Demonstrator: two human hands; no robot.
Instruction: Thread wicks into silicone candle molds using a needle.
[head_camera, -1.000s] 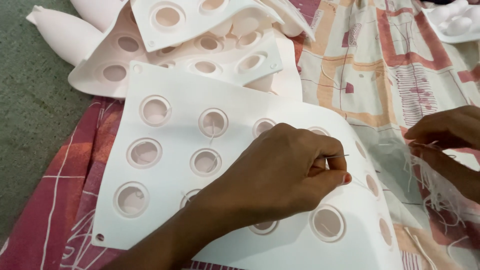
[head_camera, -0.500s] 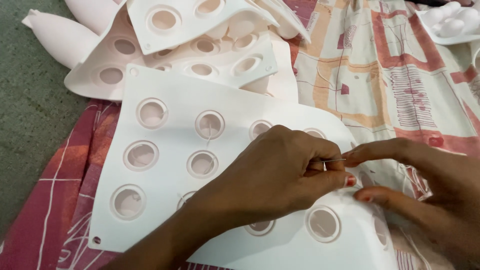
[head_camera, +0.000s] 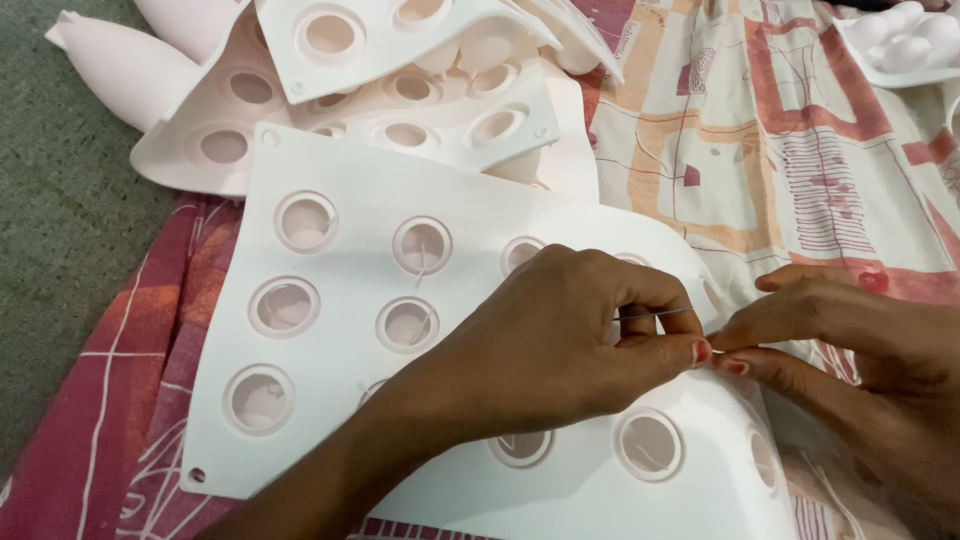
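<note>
The left hand (head_camera: 570, 340) lies on a big white foam sheet (head_camera: 340, 350) full of round holes. Its thumb and fingers are pinched shut on a thin needle (head_camera: 655, 315) that looks like a fine silver line. The needle lies flat, with its point toward the right.

The right hand (head_camera: 850, 340) comes in from the right side. Its fingertips (head_camera: 735, 340) are pressed together right next to the left thumb, and they seem to pinch a thin white thread (head_camera: 715, 335). The thread is so fine that it is hard to see. The two hands touch, or almost touch, at the fingertips.

The white foam sheet rests on a cloth (head_camera: 800, 150) with red, orange and cream patterns. Each hole in the sheet has a raised ring around it. Behind the sheet is a messy pile of more white foam sheets (head_camera: 400, 90) with the same holes. A white tray (head_camera: 900, 45) with round bumps sits at the top right corner. A grey-green floor (head_camera: 60, 220) shows on the left.
</note>
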